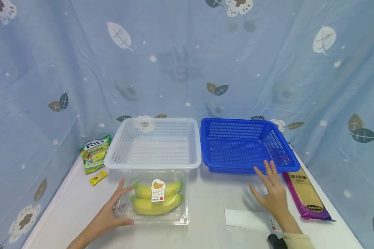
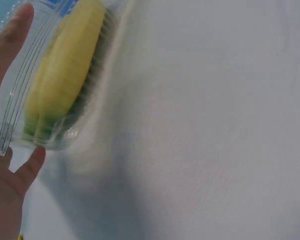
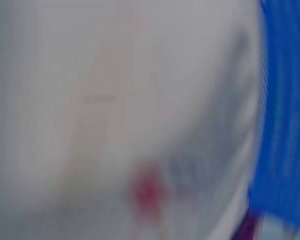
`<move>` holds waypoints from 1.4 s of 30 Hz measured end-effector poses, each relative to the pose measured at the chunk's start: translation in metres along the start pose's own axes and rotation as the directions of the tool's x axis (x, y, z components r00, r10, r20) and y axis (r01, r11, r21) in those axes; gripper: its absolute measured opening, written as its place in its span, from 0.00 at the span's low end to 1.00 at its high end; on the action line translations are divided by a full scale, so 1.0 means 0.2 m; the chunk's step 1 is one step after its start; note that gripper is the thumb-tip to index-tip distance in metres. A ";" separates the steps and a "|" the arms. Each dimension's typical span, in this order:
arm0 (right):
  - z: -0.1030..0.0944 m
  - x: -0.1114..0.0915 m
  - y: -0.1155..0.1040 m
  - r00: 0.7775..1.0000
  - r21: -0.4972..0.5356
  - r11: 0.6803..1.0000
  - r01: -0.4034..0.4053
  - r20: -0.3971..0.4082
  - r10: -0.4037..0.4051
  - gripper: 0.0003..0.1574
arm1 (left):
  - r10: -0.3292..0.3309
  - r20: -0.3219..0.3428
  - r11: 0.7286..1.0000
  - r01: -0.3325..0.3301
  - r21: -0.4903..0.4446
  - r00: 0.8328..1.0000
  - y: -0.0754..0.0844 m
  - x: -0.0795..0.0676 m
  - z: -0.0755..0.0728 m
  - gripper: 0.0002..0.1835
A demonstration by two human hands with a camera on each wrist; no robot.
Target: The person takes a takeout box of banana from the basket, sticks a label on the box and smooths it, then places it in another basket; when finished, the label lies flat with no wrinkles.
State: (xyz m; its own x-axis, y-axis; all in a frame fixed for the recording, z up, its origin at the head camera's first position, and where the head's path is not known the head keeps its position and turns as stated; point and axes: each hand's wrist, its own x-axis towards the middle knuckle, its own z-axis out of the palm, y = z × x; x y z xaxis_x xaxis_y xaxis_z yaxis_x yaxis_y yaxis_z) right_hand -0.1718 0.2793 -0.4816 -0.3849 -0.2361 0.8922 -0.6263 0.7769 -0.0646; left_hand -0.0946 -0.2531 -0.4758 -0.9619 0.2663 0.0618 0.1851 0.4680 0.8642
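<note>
A clear plastic box [image 1: 184,197] with two bananas [image 1: 157,204] in it stands on the white table in front of the white basket; a banana sticker [image 1: 158,190] is on its lid. My left hand [image 1: 107,214] is spread at the box's left end, thumb at the front corner and fingers along the side. In the left wrist view the fingertips are right at the box's edge. My right hand [image 1: 272,193] has its fingers stretched out, over the table in front of the blue basket [image 1: 208,162]. Below it lies a white paper strip [image 1: 247,220] with a red mark.
The white basket [image 1: 152,165] stands beside the blue one at the back. A green FOX'S bag [image 1: 96,154] and a small yellow packet [image 1: 98,177] lie at left. At right, a purple and yellow pasta packet [image 1: 306,190] lies partly behind the blue basket. A patterned curtain [image 1: 187,69] encloses the table.
</note>
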 end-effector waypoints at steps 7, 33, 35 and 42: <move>-0.34 -0.01 0.31 0.804 -0.132 0.871 -0.474 0.337 0.489 0.54 | -0.041 -0.063 0.998 0.038 -0.055 0.997 0.00 -0.02 0.04 0.38; -0.42 0.27 0.55 0.390 -0.233 0.697 -0.678 0.690 0.610 0.32 | -0.213 -0.218 0.951 0.151 -0.270 0.952 0.10 -0.06 0.06 0.25; -0.41 0.26 0.55 0.393 -0.232 0.697 -0.678 0.688 0.611 0.31 | -0.268 -0.219 0.946 0.214 -0.244 0.938 0.12 -0.07 0.05 0.25; -0.39 0.25 0.58 0.405 -0.228 0.705 -0.672 0.684 0.607 0.30 | -0.326 -0.220 0.923 0.259 -0.284 0.919 0.21 -0.11 0.06 0.25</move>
State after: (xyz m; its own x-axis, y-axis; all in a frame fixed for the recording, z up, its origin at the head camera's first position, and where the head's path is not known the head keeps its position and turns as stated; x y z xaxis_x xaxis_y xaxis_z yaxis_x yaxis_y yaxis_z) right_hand -0.2097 0.4028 -0.4099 -0.9996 -0.0228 0.0165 -0.0281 0.8393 -0.5430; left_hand -0.0628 -0.2297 -0.4469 -0.9890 -0.0934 -0.1151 -0.1359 0.2616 0.9556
